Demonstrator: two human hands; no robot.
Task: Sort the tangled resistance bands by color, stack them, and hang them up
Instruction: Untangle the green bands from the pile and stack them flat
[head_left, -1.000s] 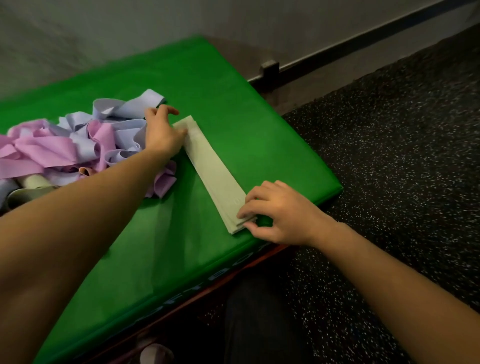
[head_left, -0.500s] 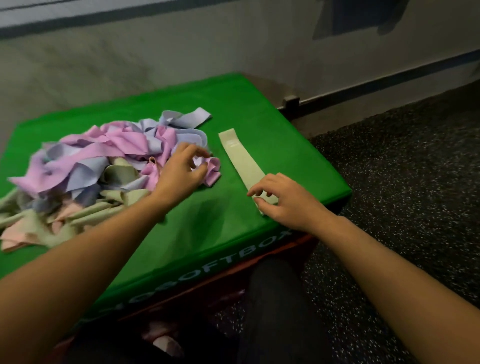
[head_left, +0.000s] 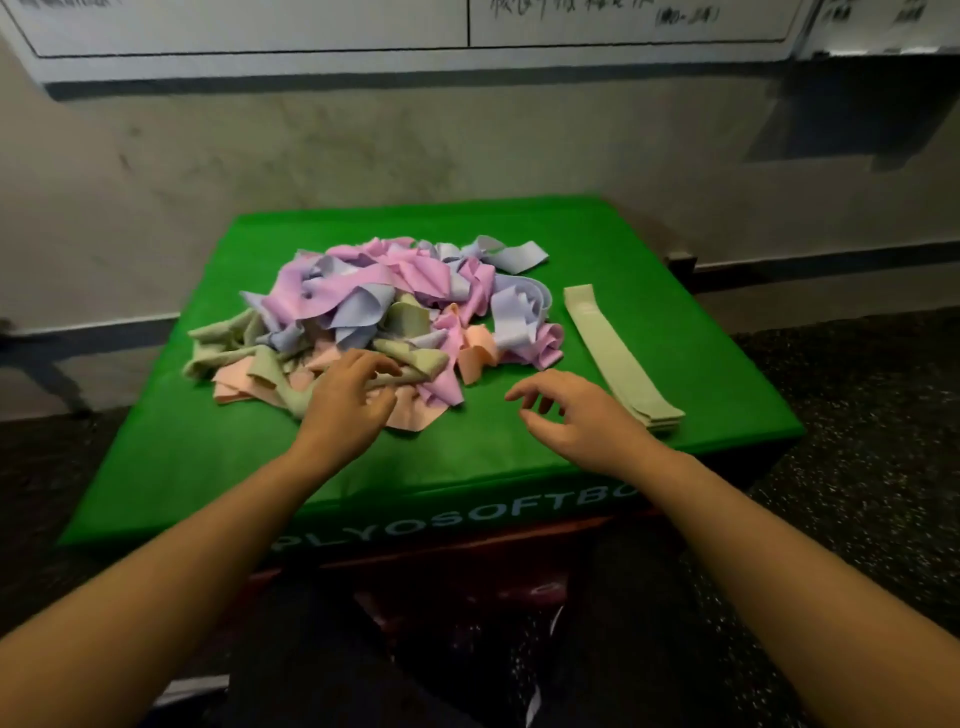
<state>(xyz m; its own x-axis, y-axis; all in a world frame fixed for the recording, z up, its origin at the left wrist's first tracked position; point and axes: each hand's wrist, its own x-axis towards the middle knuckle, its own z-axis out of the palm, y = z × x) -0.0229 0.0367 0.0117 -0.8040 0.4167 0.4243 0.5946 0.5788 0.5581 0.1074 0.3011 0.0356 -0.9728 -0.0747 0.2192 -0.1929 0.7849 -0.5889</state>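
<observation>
Tangled pile of resistance bands (head_left: 384, 322) sits centre of frame on the green worktop (head_left: 649, 249): pink, lilac-blue, sage green & peach loops all knotted together. Just right of it, apart from the pile, lies the sorted green stack (head_left: 618, 358), flat & straight, running from mid-frame down toward the worktop's right front edge; looks like a few layers, exact count can't tell.

What's changed: 0.5 s ago the right hand was pressing the near end of that green stack & the left was up at the pile's right edge. Now the right hand (head_left: 582, 415) is off the stack, hovering just left of it over bare green, grip spread w/ fingers loosely curled, holding nothing. Left hand (head_left: 348, 400) has moved to the pile's front edge, fingers resting on a green band (head_left: 415, 364) there; grip looks loosely curled over it, no firm pinch visible.

Meaning, as a judgement: the green stack is squared off & left alone, next green band is being picked out. Still early — only 1 colour started, nothing hung.

Beyond: plyo box lettering on the front face, dark speckled floor (head_left: 857, 415), grey wall (head_left: 467, 145) w/ whiteboard at top of frame.
</observation>
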